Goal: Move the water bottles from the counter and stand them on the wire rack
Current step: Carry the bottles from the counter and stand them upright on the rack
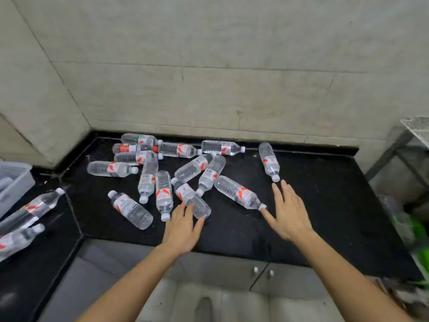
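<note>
Left grip (183, 228): released, palm down. The fingers are nearly straight and touch the base end of the nearest bottle (192, 201), with the thumb by the bottle's bottom edge; nothing is clasped. That bottle lies flat, cap pointing away toward the pile.

Right grip (287, 212): released, fingers spread, palm down over the counter (325, 205), holding nothing. The thumb tip is just beside the cap of the slanted bottle (239, 192), which lies on its side. The fingertips are just short of the cap of the lone bottle (269, 161); it lies apart from the rest with its cap toward the person.

The rest of the water bottles (147, 177) lie on their sides in a loose pile at the back left of the black counter, several crossing or touching. One has a red label (127, 148), near the wall. None stand upright.

Two more bottles (34, 208) lie on the left counter section, beside a pale plastic bin (14, 180) at the frame edge.

The wire rack (417, 129) is at the far right, past the counter end, only partly in view. I can't tell if anything stands on it. Something green (415, 228) sits lower right, blurred.

Cabinet doors with small knobs (255, 269) are below the counter edge, and a tiled wall (209, 66) is behind.
</note>
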Tool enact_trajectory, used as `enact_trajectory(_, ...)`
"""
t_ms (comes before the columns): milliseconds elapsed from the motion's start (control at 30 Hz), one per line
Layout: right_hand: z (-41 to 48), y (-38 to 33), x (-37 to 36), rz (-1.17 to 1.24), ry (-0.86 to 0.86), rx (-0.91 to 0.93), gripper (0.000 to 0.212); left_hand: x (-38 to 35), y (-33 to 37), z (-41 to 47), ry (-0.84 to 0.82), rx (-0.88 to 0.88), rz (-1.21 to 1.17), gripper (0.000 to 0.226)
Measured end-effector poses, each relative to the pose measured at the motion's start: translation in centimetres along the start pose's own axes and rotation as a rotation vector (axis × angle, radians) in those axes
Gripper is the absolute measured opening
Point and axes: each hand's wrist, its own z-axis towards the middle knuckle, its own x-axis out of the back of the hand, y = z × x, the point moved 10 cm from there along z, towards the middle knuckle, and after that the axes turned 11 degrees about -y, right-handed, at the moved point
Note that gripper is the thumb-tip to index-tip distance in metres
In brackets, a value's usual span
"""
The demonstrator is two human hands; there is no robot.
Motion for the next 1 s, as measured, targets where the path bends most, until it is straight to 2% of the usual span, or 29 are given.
enact_trajectory(100, 4.6, -1.4, -4.9, -0.022, -0.227, -0.013, 0.087, -2.2, -4.4, 4.8, -0.106, 0.093, -0.157, 0.065)
enact_trajectory(233, 8.7, -3.0, -8.9, 0.082, -0.351, -0.044, 0.089, -4.3, -8.0, 10.9, -0.206, 0.141, -0.387, 0.053)
enact_trajectory(300, 9.6, -3.3, -10.8, 0.135, -0.414, -0.068, 0.092, -5.7, -9.4, 12.9, -0.268, 0.265, -0.590, 0.059)
enact_trajectory(367, 10.3, -3.2, -12.4, 0.188, -0.445, -0.087, 0.097, -7.4, -10.6, 14.2, -0.301, 0.466, -0.849, 0.068)
enact_trajectory(467, 10.8, -1.8, -14.1, 0.271, -0.490, -0.135, 0.103, -8.7, -11.5, 16.3, -0.245, 0.643, -1.046, 0.084)
enact_trajectory(600, 10.8, 1.1, -16.0, 0.414, -0.574, -0.214, 0.101, -9.7, -12.4, 17.5, -0.150, 0.723, -1.061, 0.107)
enact_trajectory(667, 10.7, 2.5, -16.5, 0.486, -0.590, -0.253, 0.092, -9.8, -12.6, 17.4, -0.107, 0.716, -1.055, 0.120)
enact_trajectory(767, 10.9, 3.8, -16.3, 0.489, -0.497, -0.240, 0.062, -10.3, -13.4, 17.1, -0.072, 0.697, -0.979, 0.123)
enact_trajectory(833, 10.6, 3.7, -16.5, 0.597, -0.496, -0.238, 0.048, -10.9, -13.7, 16.7, -0.073, 0.679, -0.918, 0.122)
enact_trajectory(1000, 8.8, 2.5, -16.7, 0.704, -0.591, -0.124, 0.044, -12.2, -12.8, 14.7, -0.113, 0.709, -0.886, 0.120)
